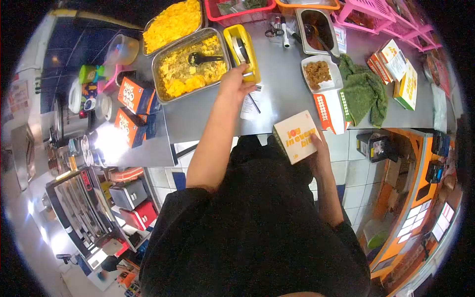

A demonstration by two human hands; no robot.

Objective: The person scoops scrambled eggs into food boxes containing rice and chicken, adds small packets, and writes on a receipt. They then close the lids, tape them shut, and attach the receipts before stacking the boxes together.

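Note:
A closed cream cardboard box (295, 137) with orange and yellow lettering is tilted in my right hand (320, 154), whose fingers wrap its right edge. My left hand (237, 81) reaches to the near end of a yellow tape dispenser (251, 54), its fingers closed around the cutter end where the tape comes off. The clear strip itself is too fine to make out. A roll of tape (240, 49) sits in the dispenser. Just below my left fingers, a pen (254, 104) lies on a white paper slip (247, 110).
Left of the dispenser stand metal trays of yellow food (178, 81), one with a black scoop (205, 59). An open box of brown food (317, 73), a sauce pan (316, 30) and a green towel (363, 89) lie right. Orange boxes (133, 96) stand far left.

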